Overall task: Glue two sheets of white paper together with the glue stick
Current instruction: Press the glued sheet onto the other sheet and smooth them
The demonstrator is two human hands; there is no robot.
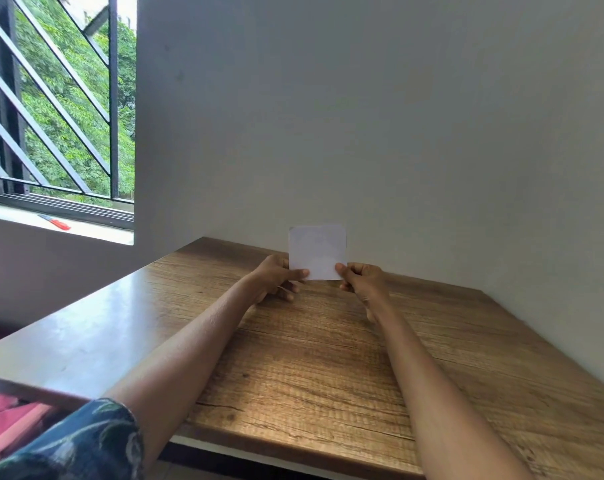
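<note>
White paper point(317, 251), upright above the table's point(328, 358) far edge by the wall, is pinched at its lower corners by my left hand point(276, 278) and right hand point(362, 281); I judge it light, floppy, crease-prone, best held by edges.

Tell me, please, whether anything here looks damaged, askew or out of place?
Nothing looks damaged. The white paper is held upright, uncreased, pinched at its lower corners by the left hand and right hand. One oddity: no glue stick is visible on the table.
</note>
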